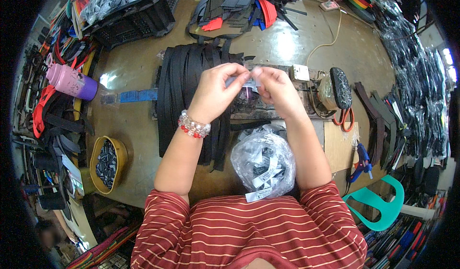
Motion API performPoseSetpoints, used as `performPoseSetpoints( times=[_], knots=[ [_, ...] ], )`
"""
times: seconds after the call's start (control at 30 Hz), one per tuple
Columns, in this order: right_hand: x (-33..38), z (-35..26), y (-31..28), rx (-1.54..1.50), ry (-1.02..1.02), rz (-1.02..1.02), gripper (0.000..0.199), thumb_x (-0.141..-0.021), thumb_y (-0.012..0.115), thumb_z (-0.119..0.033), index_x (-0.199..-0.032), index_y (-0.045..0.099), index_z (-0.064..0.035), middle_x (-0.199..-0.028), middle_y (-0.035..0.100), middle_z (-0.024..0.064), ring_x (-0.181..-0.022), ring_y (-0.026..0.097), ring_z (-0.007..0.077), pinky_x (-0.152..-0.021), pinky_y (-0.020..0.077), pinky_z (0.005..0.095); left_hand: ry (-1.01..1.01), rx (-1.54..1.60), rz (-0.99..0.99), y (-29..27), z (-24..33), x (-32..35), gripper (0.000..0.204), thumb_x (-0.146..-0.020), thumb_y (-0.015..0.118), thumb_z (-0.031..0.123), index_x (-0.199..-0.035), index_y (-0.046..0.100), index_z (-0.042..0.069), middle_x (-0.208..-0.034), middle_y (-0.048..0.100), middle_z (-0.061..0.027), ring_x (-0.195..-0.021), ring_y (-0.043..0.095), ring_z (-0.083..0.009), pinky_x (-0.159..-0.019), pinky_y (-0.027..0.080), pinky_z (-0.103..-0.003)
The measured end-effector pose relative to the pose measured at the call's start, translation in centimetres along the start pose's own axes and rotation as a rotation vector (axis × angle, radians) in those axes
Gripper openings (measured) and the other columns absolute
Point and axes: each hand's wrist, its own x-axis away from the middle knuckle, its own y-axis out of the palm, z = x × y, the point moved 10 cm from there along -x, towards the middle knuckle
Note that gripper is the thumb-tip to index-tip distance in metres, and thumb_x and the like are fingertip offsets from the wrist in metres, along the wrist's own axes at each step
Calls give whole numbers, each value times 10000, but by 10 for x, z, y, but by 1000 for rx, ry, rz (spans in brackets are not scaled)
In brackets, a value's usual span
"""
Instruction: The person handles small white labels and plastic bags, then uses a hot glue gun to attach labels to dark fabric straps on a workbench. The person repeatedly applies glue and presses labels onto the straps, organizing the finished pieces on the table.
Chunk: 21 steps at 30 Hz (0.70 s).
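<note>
Both hands meet above the middle of the table, fingertips nearly touching. My left hand (218, 89), with beaded bracelets at the wrist, pinches a small pale label (250, 83). Its other end is pinched by my right hand (279, 89). Below them, partly hidden, is a dark metal fixture (249, 111). Left of it and under my left forearm lies a thick bundle of black webbing straps (175, 91). Close to my body, between my forearms, sits a clear plastic bag (262, 158) of black and white labels; one label (258, 195) hangs at its near edge.
At left are a yellow tub (122, 161) of small dark pieces and a pink-purple bottle (72, 79). A black crate (136, 24) and more straps (239, 3) lie far back. Orange-handled scissors (345, 120), a blue glue gun (362, 163) and a corded white box (300, 72) are at right.
</note>
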Motion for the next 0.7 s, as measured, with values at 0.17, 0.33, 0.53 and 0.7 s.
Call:
performPoseSetpoints(
  times=[0.17,0.33,0.53,0.7],
  knots=[
    [4,-20,-40,295,-35,228,185,-810,731,-180,-822,670,-6,-686,613,-21,-611,504,48,-569,409,224,-154,-121,28,-19,-18,-1,164,-867,649,153,-897,670,-6,-780,672,-47,-698,599,-86,-651,475,-256],
    [-2,-15,-56,440,-38,210,208,-800,739,-200,-797,672,-3,-665,598,-20,-600,494,55,-546,405,233,-54,-292,48,-29,-19,-3,179,-832,662,176,-881,671,4,-834,668,-145,-785,665,-266,-694,499,-331],
    [2,-33,-42,1007,-239,436,307,-773,733,-266,-864,667,20,-714,645,144,-647,616,253,-651,482,355,-96,-283,86,-31,-21,-4,175,-838,655,169,-874,665,-1,-837,666,-145,-776,658,-269,-699,500,-333],
    [-6,4,-17,39,-50,89,209,-848,701,-216,-876,655,-14,-605,499,-64,-491,367,24,-441,270,230,-138,-66,64,-23,-24,-2,161,-842,650,171,-865,667,13,-841,664,-149,-782,657,-281,-694,501,-352]
  ],
)
